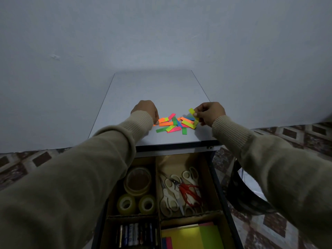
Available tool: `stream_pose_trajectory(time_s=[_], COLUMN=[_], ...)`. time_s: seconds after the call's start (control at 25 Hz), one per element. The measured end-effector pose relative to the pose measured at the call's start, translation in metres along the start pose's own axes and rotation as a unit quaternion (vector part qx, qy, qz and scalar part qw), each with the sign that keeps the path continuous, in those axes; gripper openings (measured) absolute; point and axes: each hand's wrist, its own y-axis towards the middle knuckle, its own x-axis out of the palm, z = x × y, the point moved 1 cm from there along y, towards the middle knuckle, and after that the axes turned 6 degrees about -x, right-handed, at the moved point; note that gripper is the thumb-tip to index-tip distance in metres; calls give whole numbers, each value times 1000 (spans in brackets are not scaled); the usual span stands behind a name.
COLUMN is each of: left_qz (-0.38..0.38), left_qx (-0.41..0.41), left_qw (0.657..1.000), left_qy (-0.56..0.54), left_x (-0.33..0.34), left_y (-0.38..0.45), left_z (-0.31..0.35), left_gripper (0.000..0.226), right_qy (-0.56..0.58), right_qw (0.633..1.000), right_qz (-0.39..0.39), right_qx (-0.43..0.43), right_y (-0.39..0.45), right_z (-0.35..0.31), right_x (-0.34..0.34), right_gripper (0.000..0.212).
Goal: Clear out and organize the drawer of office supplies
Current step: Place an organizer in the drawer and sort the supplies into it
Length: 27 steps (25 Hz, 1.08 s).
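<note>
A scatter of neon sticky flags (175, 124) in orange, pink, green, yellow and blue lies on the grey table top (154, 90). My right hand (209, 113) pinches a yellow flag (192, 111) lifted at the pile's right edge. My left hand (146, 109) is curled over the pile's left edge, its fingertips on an orange flag (162, 120). Below the table edge the open drawer (213, 186) shows cardboard compartments.
In the drawer sit tape rolls (137, 191), several scissors (179, 189), batteries (136, 234) and coloured sticky-note pads (194, 236). A dark bag (246, 194) lies on the patterned floor to the right. A pale wall stands behind the table.
</note>
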Motion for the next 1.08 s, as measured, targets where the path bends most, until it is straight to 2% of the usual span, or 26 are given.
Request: stream_pose_trajectory(time_s=[0.08,0.2,0.28,0.4,0.68,0.92,1.08], left_qz=[15,36,33,19,22,40,43], left_qx=[7,7,4,-5,16,18,38], left_qw=[1000,998,993,987,997,998,998], left_qy=[-11,-59,-109,-159,-69,-45,-22], left_x=[1,-2,-7,-15,-28,-23,-18], left_y=[-1,-3,-5,-7,-3,1,0], left_z=[-3,-12,-19,-29,-52,-60,-56], left_gripper=[16,8,12,24,21,13,23], right_qy=[-29,-104,-168,-225,-360,-408,-394], right_qw=[999,988,970,952,888,862,872], right_qz=[-6,-38,-64,-87,-182,-169,-154], right_qx=[-25,-108,-162,-191,-219,-248,-248], right_y=[1,1,3,13,28,30,32], right_z=[-1,-10,-20,-32,-39,-40,-37], right_x=[2,8,13,22,47,53,52], right_gripper=[12,17,19,24,38,36,29])
